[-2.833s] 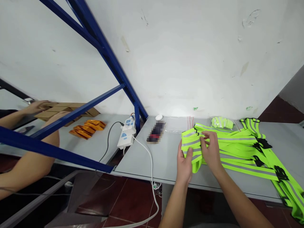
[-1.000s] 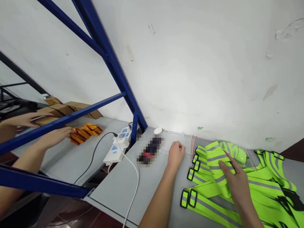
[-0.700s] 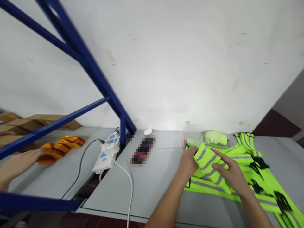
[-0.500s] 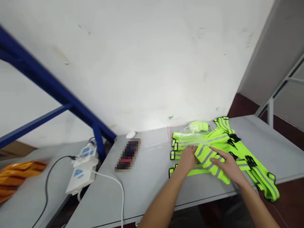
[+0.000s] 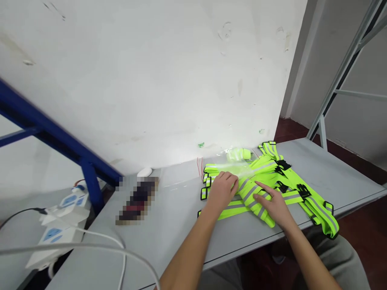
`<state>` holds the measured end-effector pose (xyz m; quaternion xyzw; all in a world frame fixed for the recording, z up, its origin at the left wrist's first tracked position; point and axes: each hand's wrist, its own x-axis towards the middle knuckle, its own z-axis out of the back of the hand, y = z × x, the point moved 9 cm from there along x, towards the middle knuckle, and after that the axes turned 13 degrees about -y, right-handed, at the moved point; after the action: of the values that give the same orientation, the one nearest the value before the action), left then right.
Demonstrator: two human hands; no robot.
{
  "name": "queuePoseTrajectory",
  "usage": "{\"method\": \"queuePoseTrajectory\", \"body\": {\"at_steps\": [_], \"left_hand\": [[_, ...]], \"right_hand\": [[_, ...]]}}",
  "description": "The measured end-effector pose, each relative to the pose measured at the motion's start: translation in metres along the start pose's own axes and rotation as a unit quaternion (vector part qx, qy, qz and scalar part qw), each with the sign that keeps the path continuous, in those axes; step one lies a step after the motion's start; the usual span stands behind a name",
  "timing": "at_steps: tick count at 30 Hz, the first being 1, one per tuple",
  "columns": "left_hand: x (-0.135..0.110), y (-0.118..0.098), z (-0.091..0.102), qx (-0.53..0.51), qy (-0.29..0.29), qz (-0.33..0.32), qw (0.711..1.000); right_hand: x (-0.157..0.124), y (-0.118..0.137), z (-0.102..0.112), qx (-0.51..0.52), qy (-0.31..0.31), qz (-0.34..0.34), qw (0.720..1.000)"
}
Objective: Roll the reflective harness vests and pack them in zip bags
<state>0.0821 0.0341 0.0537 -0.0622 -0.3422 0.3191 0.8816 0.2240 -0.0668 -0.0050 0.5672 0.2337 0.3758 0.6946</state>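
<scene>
My right hand (image 5: 276, 206) grips a folded bundle of neon-yellow reflective strap (image 5: 253, 197) with grey stripes, thumb and fingers laid along it. My left hand (image 5: 223, 190) is just left of the bundle, fingers curled down over the pile beside a clear plastic bag (image 5: 240, 170). What those fingers hold, if anything, is hidden. Beneath and around both hands lie several more reflective straps (image 5: 294, 198) with black buckles. Behind them, against the wall, sits a rolled yellow strap (image 5: 238, 154) in clear plastic.
A blurred-out dark object (image 5: 137, 201) and a white rounded item (image 5: 144, 172) lie left on the grey table (image 5: 178, 229). White power strips (image 5: 59, 229) with cables are at far left, by a blue metal frame (image 5: 90, 183). Some straps hang over the right front edge.
The view has swung to the right. My left hand has come off the folded strap bundle and moved to its left, while my right hand keeps the bundle, now lower on the pile.
</scene>
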Motion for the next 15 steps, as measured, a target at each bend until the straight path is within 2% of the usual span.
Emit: {"method": "queuePoseTrajectory", "body": {"at_steps": [4,6,8,10,12,15], "left_hand": [[-0.001,-0.033,0.014,-0.01,-0.062,-0.122,0.991],[-0.002,-0.04,0.019,-0.008,-0.086,-0.127,0.988],[-0.002,-0.043,0.022,-0.026,-0.103,-0.103,0.989],[-0.002,-0.039,0.024,-0.069,-0.128,-0.042,0.988],[-0.003,-0.027,0.024,-0.131,-0.163,0.065,0.976],[-0.012,-0.003,0.012,-0.232,-0.213,0.26,0.913]], "right_hand": [[0.002,-0.001,0.007,0.026,-0.039,-0.02,0.999],[0.002,-0.001,0.013,0.045,-0.071,-0.033,0.996],[0.002,-0.001,0.018,0.068,-0.092,-0.043,0.992],[0.001,0.0,0.019,0.089,-0.095,-0.046,0.99],[-0.001,0.001,0.018,0.098,-0.083,-0.046,0.991],[-0.005,0.0,0.017,0.102,-0.071,-0.054,0.991]]}}
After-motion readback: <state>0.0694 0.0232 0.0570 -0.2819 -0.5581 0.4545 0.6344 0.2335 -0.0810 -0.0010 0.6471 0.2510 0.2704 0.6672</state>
